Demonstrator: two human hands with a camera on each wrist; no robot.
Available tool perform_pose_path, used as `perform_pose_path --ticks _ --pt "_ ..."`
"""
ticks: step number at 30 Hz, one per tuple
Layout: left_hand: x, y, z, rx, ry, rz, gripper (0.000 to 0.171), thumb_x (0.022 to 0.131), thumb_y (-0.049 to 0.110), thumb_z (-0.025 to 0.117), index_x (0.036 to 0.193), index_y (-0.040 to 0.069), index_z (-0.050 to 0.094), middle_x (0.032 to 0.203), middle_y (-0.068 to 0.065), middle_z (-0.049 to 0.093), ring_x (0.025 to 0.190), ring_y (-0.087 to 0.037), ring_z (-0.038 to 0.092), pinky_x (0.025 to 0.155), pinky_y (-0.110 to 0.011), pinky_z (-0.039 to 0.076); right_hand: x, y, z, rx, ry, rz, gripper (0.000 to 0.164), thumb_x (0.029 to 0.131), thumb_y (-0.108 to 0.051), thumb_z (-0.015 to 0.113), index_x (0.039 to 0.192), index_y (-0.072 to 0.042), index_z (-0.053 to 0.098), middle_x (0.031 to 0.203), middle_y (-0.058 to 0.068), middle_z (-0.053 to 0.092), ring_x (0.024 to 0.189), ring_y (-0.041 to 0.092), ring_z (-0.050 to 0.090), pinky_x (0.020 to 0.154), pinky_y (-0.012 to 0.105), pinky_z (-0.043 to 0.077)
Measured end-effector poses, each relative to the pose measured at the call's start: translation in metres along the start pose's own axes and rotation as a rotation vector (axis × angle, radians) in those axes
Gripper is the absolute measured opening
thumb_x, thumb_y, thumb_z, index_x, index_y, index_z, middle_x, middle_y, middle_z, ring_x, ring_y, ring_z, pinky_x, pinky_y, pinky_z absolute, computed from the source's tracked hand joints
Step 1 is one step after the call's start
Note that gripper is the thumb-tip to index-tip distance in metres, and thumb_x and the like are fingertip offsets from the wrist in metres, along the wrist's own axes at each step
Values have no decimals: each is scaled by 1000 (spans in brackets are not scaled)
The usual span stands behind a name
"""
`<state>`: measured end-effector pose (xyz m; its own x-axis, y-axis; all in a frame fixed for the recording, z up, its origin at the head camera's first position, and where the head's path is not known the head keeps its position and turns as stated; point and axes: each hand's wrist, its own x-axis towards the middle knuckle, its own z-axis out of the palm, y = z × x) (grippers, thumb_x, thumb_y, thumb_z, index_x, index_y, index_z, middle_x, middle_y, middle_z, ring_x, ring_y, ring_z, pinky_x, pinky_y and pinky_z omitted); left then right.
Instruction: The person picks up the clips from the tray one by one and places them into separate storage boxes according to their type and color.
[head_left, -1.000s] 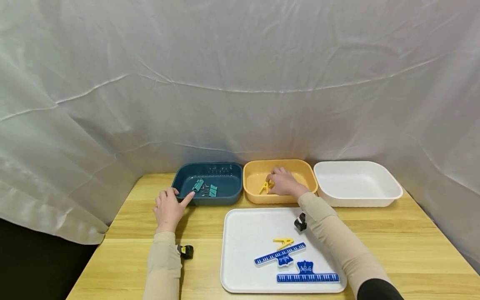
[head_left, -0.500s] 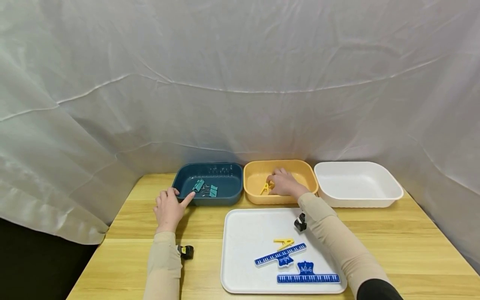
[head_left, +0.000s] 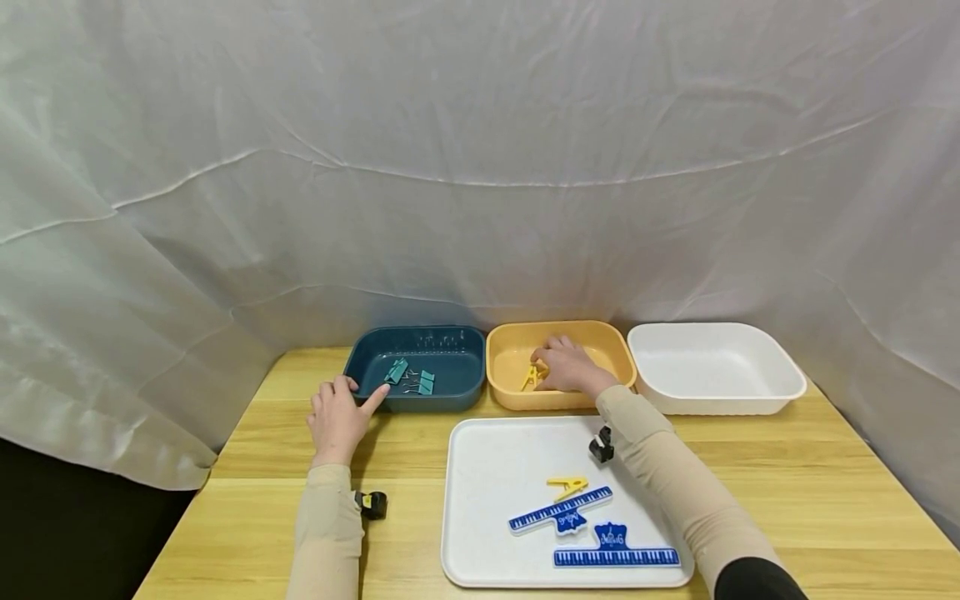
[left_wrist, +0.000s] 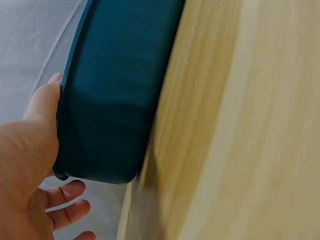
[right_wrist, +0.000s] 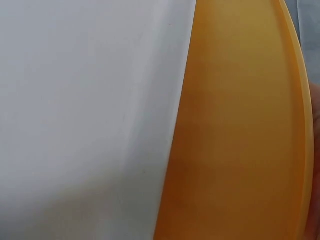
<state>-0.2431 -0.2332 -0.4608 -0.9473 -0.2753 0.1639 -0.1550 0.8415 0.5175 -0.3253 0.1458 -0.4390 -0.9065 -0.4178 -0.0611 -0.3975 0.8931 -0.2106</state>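
**Yellow peg going into the orange tray**

Your left hand rested on the wooden surface against the near left corner of the dark blue plastic tray, fingers relaxed and straight, forefinger touching the wall, holding nothing. Teal binder clips lay inside that tray.

Your right hand was down inside the orange plastic tray, fingers curled beside a yellow plastic clothes peg; whether the grip had hold of it or had let go, I cannot tell.

On the flat white tray in front of you lay another yellow peg and two blue ruler-shaped clips; the white tub stood rightmost.

You seemed to be at the placing step. Next, I judge, you would lift the hand clear and reach back for the peg on the flat tray.
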Motion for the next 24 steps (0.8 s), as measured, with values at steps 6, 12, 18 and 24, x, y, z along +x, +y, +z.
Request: perform_pose_path --ticks 6,12,18,24 --pt "1 -1 0 -1 -1 -4 69 84 70 56 114 8 49 115 -20 47 104 -38 40 80 -53 36 -1 2 1 -7 34 -4 54 79 -39 78 124 -13 63 129 13 52 121 33 41 100 55 35" --pt "3 -1 1 -2 1 -9 66 85 67 59 114 8 48 116 -20 46 105 -38 40 80 -54 36 -4 2 -2 4 44 12 58 80 -46 76 125 -13 62 131 13 52 122 33 41 102 55 34" --pt "3 -1 2 0 4 -7 66 85 67 58 114 8 48 116 -20 46 105 -38 39 80 -54 36 -7 4 -5 14 74 13 57 81 -49 74 124 -13 63 131 13 52 123 33 41 102 55 35" --pt "4 -1 3 0 -2 -7 69 85 69 57 114 8 48 116 -20 46 105 -38 39 80 -54 36 -14 5 -9 33 130 -7 54 81 -47 75 121 -12 64 127 13 55 120 33 43 100 54 36"
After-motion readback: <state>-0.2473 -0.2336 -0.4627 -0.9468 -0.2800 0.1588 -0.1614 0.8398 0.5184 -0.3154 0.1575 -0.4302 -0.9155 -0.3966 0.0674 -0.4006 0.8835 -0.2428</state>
